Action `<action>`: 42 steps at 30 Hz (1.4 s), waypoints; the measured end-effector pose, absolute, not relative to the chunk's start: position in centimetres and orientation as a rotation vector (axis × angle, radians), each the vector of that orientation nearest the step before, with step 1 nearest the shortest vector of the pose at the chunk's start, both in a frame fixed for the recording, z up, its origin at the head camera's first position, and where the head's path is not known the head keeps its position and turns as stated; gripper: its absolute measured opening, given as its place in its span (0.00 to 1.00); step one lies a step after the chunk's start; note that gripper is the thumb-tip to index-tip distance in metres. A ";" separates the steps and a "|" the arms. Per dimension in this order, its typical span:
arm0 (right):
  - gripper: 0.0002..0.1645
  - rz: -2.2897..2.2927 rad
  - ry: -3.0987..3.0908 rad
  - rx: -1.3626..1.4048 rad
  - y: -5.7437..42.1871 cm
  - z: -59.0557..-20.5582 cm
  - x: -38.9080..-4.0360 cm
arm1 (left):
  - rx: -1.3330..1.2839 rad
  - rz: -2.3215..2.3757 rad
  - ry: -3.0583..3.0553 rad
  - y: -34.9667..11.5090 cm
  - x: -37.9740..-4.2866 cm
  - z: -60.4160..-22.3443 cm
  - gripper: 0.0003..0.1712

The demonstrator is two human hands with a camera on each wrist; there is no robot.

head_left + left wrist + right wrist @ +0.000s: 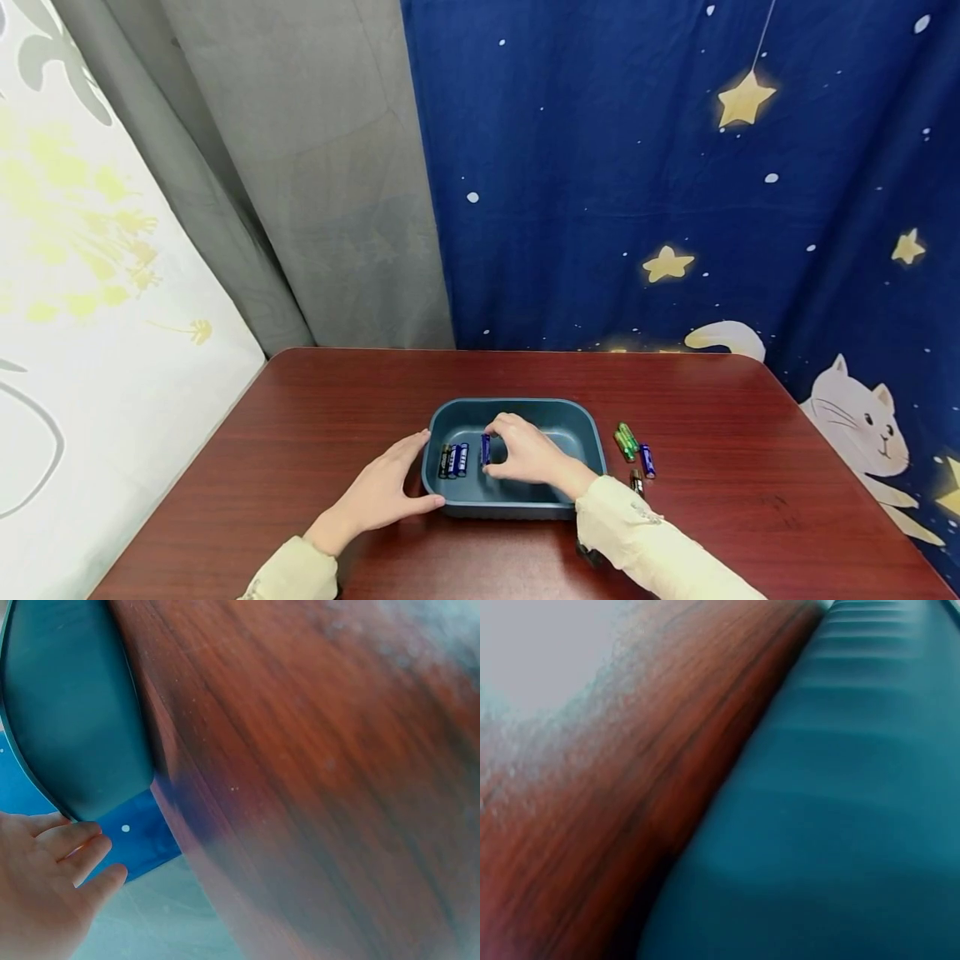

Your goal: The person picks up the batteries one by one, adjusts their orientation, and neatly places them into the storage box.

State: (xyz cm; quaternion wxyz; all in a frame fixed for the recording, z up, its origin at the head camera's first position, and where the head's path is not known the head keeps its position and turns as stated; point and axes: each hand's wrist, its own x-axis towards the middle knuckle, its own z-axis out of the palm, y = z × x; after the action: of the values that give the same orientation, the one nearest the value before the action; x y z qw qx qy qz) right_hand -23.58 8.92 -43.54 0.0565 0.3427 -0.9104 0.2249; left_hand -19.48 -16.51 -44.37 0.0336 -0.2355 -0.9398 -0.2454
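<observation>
Inside a blue-teal plastic bin (525, 505), my right hand (528, 452) pinches a blue battery (485, 451) between thumb and fingers, one at each end. To its left, three batteries (453, 461) lie side by side on the bin floor, one dark and two blue. My left hand (386, 487) stays at the bin's left end, its fingers and thumb spread along the rim. From the left wrist view, the left fingers (79, 847) are at the bin's edge (82, 712). Only the bin's ribbed outer wall (855, 787) and tabletop show in the right wrist view.
Right of the bin, two green batteries (626, 442), a blue battery (647, 461) and a dark-and-silver battery (637, 482) lie on the reddish-brown table (337, 392). The right sleeve (637, 533) passes over the bin's near right corner. Curtains (570, 167) hang behind the table.
</observation>
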 end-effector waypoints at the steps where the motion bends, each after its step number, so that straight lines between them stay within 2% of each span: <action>1: 0.27 0.677 -2.768 1.041 8.8 -43.6 -23.6 | -0.727 -0.754 -2.891 -16.5 -19.5 -44.4 0.53; 31: 0.30 0.467 -2.876 0.977 6.2 -45.4 -23.6 | -0.740 -0.760 -2.866 -16.5 -19.5 -44.5 0.53; 42: 0.33 0.610 -2.858 0.956 6.6 -45.1 -23.5 | -0.739 -0.754 -2.867 -16.6 -19.7 -44.7 0.53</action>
State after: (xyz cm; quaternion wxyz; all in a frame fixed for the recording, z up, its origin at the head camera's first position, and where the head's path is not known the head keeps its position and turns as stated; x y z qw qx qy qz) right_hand -23.54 6.59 -45.12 0.0336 0.3108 -0.9289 0.1983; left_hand -19.65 -16.60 -44.70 0.0431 -0.2417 -0.9375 -0.2466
